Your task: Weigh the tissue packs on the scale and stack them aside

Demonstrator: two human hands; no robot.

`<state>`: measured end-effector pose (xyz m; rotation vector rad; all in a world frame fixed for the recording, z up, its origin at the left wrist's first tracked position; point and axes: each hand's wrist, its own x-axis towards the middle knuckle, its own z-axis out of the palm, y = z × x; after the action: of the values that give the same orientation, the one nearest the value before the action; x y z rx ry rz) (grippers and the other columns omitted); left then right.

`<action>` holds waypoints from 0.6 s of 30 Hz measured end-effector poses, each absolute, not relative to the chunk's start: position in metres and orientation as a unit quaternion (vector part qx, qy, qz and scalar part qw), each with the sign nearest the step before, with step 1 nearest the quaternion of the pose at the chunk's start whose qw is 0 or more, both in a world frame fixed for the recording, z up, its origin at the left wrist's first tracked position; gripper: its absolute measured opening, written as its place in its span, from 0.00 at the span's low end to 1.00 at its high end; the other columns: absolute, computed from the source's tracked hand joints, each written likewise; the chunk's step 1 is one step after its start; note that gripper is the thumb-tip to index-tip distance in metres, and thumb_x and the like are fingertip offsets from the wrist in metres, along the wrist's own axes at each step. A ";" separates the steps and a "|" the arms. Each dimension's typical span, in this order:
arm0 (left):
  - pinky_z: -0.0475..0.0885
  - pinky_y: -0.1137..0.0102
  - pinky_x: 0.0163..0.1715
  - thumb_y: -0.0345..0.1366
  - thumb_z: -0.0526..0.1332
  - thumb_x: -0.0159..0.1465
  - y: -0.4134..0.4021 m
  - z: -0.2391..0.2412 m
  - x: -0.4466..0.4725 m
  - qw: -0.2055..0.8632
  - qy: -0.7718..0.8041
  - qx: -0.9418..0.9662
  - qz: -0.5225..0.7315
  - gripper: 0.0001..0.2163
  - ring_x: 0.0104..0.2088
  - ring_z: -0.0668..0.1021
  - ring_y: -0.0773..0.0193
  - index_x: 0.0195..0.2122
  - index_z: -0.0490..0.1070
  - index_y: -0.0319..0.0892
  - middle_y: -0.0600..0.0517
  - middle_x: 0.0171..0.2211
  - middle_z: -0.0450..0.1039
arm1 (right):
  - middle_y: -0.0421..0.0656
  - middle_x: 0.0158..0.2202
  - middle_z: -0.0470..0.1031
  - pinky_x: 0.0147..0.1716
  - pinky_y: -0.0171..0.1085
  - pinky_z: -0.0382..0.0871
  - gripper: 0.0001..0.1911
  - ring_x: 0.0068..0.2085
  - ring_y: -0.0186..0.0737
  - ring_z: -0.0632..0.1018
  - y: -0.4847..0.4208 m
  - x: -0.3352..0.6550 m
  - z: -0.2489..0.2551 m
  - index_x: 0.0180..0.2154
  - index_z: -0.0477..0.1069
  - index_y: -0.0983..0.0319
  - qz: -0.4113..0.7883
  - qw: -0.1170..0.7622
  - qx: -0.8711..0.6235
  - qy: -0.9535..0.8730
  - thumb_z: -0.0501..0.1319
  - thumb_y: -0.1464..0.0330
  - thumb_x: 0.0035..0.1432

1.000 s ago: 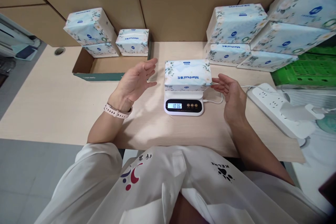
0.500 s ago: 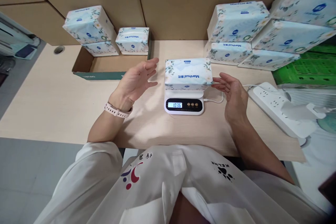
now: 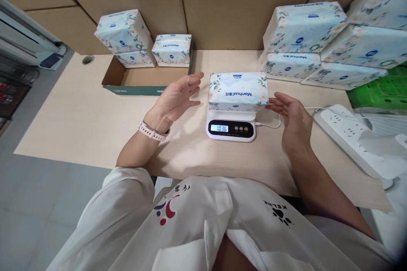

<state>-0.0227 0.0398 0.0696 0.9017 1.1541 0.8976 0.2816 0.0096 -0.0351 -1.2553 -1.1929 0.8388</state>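
Weighing step in hand. Far left: carton [image 3: 140, 82] with packs on the worktop [image 3: 79, 110]. Left hand [image 3: 176, 99], grip spread, just left of the pack [image 3: 238, 91] resting on the scale [image 3: 231, 128]. Right hand [image 3: 294, 114], grip spread, at its right end. Next, judged: closing both hands on the pack for a level lift.

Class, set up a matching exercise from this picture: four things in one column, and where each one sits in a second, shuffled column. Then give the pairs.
1. Floral blue-and-white tissue pack
2. White digital scale
3. White power strip
4. Pale pink wristwatch

A. On the left wrist
B. On the beige desk, under the pack
C. On top of the scale, between the open hands
D. At the desk's right edge

Pairs: 1-C, 2-B, 3-D, 4-A
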 end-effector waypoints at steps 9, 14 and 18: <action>0.57 0.38 0.75 0.43 0.64 0.62 0.036 0.072 -0.020 0.641 0.523 0.405 0.389 0.22 0.77 0.59 0.33 0.58 0.79 0.47 0.44 0.68 0.72 | 0.47 0.51 0.87 0.63 0.60 0.77 0.30 0.52 0.52 0.86 0.007 0.281 -0.031 0.54 0.82 0.55 0.368 0.550 -0.546 -0.514 0.57 0.41 0.69; 0.58 0.39 0.76 0.42 0.66 0.60 0.036 0.070 -0.019 0.651 0.518 0.387 0.398 0.21 0.80 0.54 0.36 0.54 0.79 0.47 0.46 0.73 0.67 | 0.46 0.51 0.87 0.65 0.59 0.75 0.31 0.54 0.52 0.86 0.007 0.281 -0.031 0.54 0.82 0.53 0.363 0.549 -0.548 -0.517 0.58 0.39 0.68; 0.54 0.39 0.76 0.44 0.66 0.58 0.038 0.066 -0.018 0.649 0.533 0.378 0.390 0.21 0.81 0.54 0.39 0.53 0.78 0.49 0.46 0.77 0.62 | 0.48 0.55 0.86 0.67 0.58 0.72 0.35 0.60 0.54 0.83 0.008 0.281 -0.032 0.56 0.81 0.54 0.369 0.510 -0.557 -0.541 0.57 0.36 0.66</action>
<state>-0.0179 0.0379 0.0663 0.8585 1.2119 0.8870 0.2815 0.0081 -0.0316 -1.3408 -1.3036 0.8887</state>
